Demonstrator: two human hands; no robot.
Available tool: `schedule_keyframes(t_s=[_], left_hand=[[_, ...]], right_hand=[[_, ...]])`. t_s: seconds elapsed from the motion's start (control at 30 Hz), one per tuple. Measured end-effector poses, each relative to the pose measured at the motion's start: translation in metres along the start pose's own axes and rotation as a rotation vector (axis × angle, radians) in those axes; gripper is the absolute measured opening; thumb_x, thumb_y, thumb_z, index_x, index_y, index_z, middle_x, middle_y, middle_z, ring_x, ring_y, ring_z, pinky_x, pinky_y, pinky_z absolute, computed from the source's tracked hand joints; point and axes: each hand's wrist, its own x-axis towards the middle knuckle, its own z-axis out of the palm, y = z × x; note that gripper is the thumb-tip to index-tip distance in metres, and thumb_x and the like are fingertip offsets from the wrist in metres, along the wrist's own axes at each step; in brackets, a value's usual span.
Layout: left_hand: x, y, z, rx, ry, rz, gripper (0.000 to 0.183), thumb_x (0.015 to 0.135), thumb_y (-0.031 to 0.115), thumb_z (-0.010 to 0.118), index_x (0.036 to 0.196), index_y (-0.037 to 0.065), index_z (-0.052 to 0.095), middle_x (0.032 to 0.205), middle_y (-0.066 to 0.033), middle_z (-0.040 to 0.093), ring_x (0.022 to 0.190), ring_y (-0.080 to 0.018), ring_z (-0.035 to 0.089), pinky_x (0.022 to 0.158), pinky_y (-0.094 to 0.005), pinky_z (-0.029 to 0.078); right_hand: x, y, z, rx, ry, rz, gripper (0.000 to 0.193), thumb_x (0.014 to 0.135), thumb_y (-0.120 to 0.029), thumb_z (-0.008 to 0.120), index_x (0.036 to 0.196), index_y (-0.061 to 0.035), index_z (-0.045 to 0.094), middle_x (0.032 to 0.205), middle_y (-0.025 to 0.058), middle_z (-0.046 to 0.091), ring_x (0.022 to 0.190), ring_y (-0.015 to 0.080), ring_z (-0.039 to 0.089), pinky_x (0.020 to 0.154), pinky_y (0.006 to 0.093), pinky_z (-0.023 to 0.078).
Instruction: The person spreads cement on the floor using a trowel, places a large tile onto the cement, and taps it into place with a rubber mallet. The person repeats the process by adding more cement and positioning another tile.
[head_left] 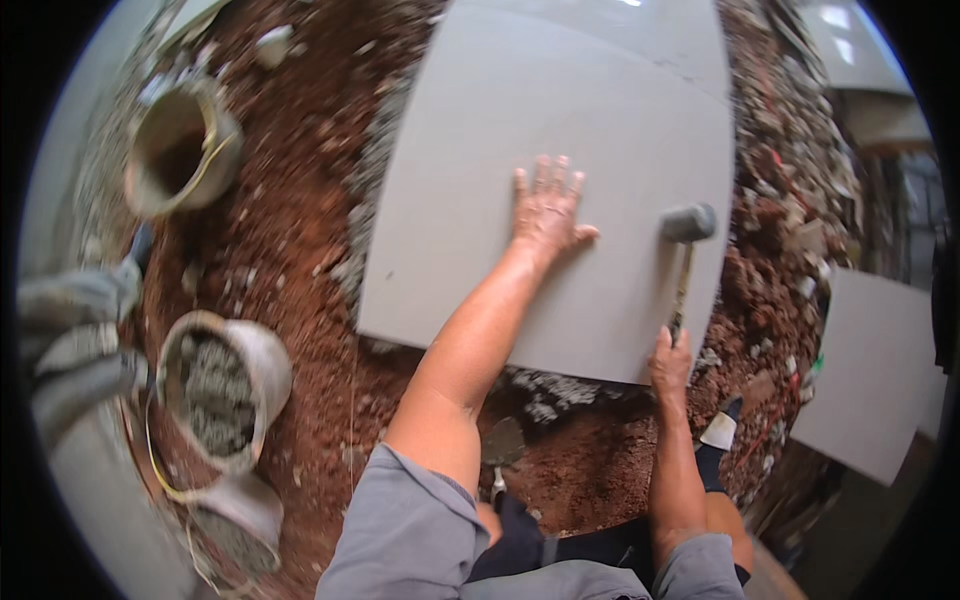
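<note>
A large pale grey floor tile (460, 250) lies over a bed of grey mortar (550, 392) that shows along its near and left edges. My left hand (548, 212) rests flat near the tile's middle, fingers spread. In my right hand (669, 360), at the tile's near right corner, is the handle of a rubber mallet (688, 224). Its dark grey head is over the right part of the tile; whether it touches the surface I cannot tell. A trowel (500, 445) lies on the soil just below the tile's near edge.
Reddish loose soil (300, 230) surrounds the tile. Along the left stand an upper bucket (225, 160), a bucket of wet mortar (268, 375) and a third bucket (262, 505). Another person's legs (85, 300) are at the far left. Another tile (868, 370) leans at right beside rubble (800, 215).
</note>
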Motion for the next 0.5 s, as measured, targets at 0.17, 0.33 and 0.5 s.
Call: schedule_keyframes(t_s=[0.17,0.33,0.5], left_hand=[[-0.144,-0.043,0.017,-0.047,0.066,-0.068,0.102,0.075,0.073,0.057,0.15,0.01,0.027,0.158,-0.0144,0.015,0.147,-0.0346,0.007,0.114,-0.0602,0.008],[-0.216,-0.057,0.035,-0.092,0.123,-0.209,0.108,0.073,0.076,0.052,0.152,0.009,0.02,0.159,-0.0133,0.01,0.147,-0.0317,0.002,0.115,-0.0588,0.002],[-0.212,-0.055,0.038,-0.109,0.098,-0.218,0.108,0.073,0.076,0.05,0.152,0.01,0.018,0.159,-0.012,0.01,0.148,-0.03,0.001,0.115,-0.0588,0.001]], right_hand=[[-0.03,0.012,0.001,0.22,-0.126,0.148,0.026,0.096,-0.027,0.055,0.098,-0.0014,0.054,0.063,-0.0039,0.045,0.047,0.0062,0.041,0.042,0.0237,0.033],[-0.062,-0.016,-0.002,0.374,-0.155,0.077,0.035,0.098,-0.039,0.052,0.1,-0.0036,0.052,0.058,-0.0064,0.038,0.043,0.0036,0.034,0.038,0.0208,0.027],[-0.084,-0.048,0.028,0.422,-0.094,-0.155,0.041,0.099,-0.045,0.049,0.101,-0.0038,0.052,0.062,-0.004,0.042,0.047,0.0053,0.037,0.04,0.0229,0.031]])
